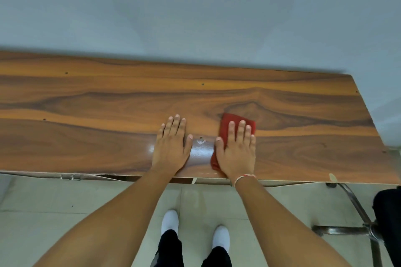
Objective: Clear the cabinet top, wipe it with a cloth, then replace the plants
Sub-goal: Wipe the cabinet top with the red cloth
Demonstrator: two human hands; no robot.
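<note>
1. A wood-grain cabinet top (pixel 108 102) is seen running across the view against a pale wall (pixel 195 6); small dark screw holes are scattered over its surface.
2. To the right, the chrome base of a chair (pixel 351 219) is seen on the tiled floor (pixel 43 197), near the cabinet's front corner, with a dark seat cut off by the picture's edge.
3. White shoes (pixel 170 221) and dark trousers are visible below, between the two forearms.
4. A red cloth (pixel 230 121) is spread on the cabinet top near its front edge, right of centre.
5. The cloth is pressed flat under the right hand (pixel 237 154), whose fingers are laid out straight over it; red edges show beyond the fingertips and beside the thumb.
6. The left hand (pixel 171 149) is laid flat on the bare wood just beside it, fingers straight, with nothing held.
7. A thin string band is worn at the right wrist.
8. No writing or label can be read.
</note>
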